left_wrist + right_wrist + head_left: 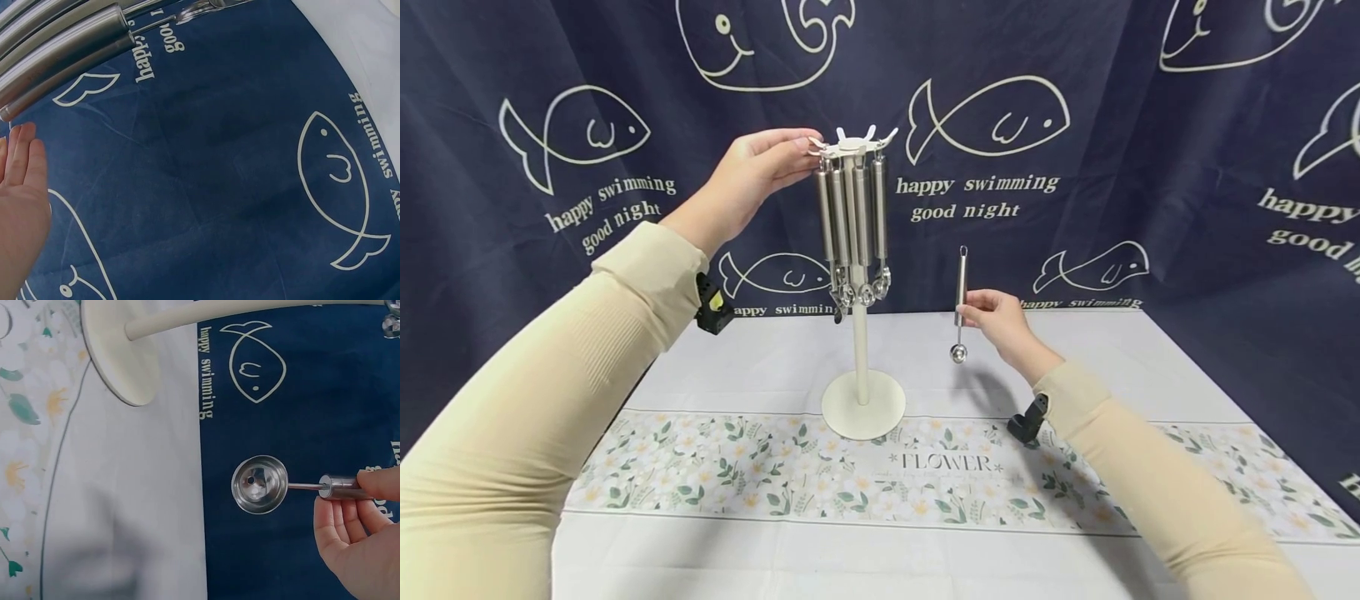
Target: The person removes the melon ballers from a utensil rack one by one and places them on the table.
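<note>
A melon baller (962, 292) hangs bowl-down in my right hand (1000, 321), its steel handle pinched between thumb and fingers. In the right wrist view its round bowl (260, 485) shows a small hole, and part of the handle is covered by my right hand (359, 537). At the top of a cream utensil stand (862, 358), my left hand (767, 171) pinches a hook at the left side. Several steel-handled utensils (853, 212) hang from the stand's hooks. The left wrist view shows fingers of my left hand (25, 187) close to the handle ends.
The stand's round base (863, 408) rests on a white table (737, 358). Across the table runs a floral strip (700, 475) with the word FLOWER. Behind it hangs a dark blue curtain (985, 42) with fish drawings.
</note>
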{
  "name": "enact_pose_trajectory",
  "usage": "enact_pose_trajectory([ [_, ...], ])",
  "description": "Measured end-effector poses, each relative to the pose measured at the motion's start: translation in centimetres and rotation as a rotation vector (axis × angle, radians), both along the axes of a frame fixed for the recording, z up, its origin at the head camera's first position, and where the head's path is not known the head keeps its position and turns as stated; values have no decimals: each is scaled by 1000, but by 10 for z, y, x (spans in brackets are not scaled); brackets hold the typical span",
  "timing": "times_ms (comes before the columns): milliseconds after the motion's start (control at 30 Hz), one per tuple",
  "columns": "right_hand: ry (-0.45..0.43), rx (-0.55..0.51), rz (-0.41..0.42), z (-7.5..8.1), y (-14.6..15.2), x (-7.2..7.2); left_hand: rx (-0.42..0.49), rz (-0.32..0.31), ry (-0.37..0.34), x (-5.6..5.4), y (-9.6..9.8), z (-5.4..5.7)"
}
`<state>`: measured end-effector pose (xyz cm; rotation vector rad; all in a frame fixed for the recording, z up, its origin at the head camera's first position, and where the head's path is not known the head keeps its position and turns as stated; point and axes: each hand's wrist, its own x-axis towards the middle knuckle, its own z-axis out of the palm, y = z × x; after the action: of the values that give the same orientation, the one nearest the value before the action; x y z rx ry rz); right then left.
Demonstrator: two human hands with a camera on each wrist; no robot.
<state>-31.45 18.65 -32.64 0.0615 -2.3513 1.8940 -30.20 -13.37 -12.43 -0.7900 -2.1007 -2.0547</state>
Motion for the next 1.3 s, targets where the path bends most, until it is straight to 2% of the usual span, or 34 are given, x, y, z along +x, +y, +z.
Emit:
enact_pose_trajectory([
  [567, -23, -18, 44, -33, -3, 1, 4, 41, 38, 2, 2, -5],
  [1067, -111, -39, 69, -49, -3, 2, 40, 48, 56, 2, 3, -6],
  [1300, -181, -30, 52, -63, -6, -1, 39, 49, 54, 0, 3, -7],
])
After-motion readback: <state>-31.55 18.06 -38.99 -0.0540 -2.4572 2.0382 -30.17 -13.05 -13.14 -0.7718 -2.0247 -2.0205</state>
